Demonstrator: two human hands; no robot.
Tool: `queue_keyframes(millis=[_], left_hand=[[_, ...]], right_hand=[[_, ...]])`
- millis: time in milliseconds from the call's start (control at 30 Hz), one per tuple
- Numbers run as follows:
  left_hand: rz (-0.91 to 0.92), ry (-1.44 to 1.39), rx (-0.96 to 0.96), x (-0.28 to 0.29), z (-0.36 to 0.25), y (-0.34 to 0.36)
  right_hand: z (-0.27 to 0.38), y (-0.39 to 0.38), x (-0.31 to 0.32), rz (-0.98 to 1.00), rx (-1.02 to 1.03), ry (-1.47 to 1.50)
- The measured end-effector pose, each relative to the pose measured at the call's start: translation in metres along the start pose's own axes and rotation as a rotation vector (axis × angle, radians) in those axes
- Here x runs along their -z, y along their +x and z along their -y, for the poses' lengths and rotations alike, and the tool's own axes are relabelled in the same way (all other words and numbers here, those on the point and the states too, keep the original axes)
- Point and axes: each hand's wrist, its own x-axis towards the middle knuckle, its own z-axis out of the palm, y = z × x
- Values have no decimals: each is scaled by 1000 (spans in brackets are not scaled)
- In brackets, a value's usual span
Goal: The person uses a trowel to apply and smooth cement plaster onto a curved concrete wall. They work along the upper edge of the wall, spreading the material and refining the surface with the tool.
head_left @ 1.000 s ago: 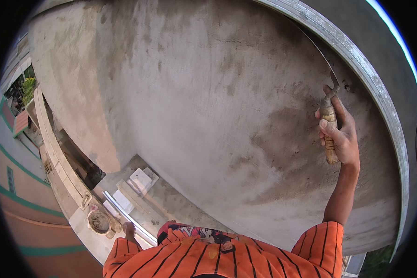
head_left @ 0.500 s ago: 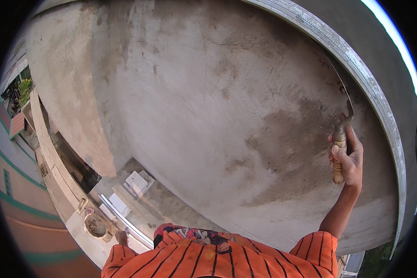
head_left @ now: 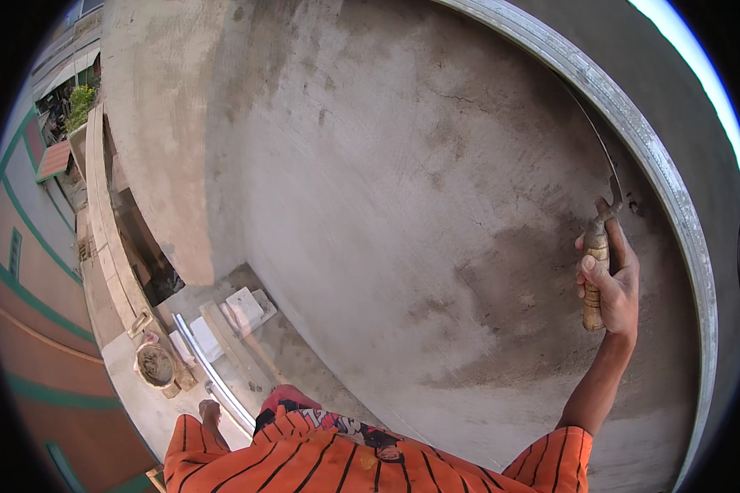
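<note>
My right hand (head_left: 618,292) grips the wooden handle (head_left: 594,313) of a trowel, whose long thin blade (head_left: 610,162) lies along the rough, patchy plastered wall (head_left: 370,205), just inside a pale, dusty metal strip (head_left: 674,189) that curves along the right side. Darker, damp-looking plaster surrounds the hand. My left hand (head_left: 210,412) hangs low at the left, near a long light metal bar (head_left: 201,353) on the ledge; its fingers are too small and partly hidden to make out.
On the ledge at lower left stand a round pail of grey mortar (head_left: 154,364), white blocks (head_left: 245,306) and boards (head_left: 218,324). A long plank (head_left: 105,222) runs beside a dark opening (head_left: 144,242). Buildings with green trim (head_left: 33,329) and a plant (head_left: 80,105) lie beyond at left.
My right hand with the trowel has moved lower along the metal strip over the last second. The view has shifted slightly, bringing more of the buildings at left into it.
</note>
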Motion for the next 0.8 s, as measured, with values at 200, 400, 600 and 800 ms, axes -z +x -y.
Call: queue_keyframes(millis=[200,400,600,800], left_hand=[[-72,79,123,8,-7,-6],[-59,-177,-844,-48,-303,31],[-250,-411,-1044,63,-479,28],[-493,-571,-1273,163,-668,-45]], right_hand=[[23,57,-67,-17,-58,76],[46,124,-131,119,-26,107],[36,81,-112,-35,-38,15],[79,183,-212,38,31,16]])
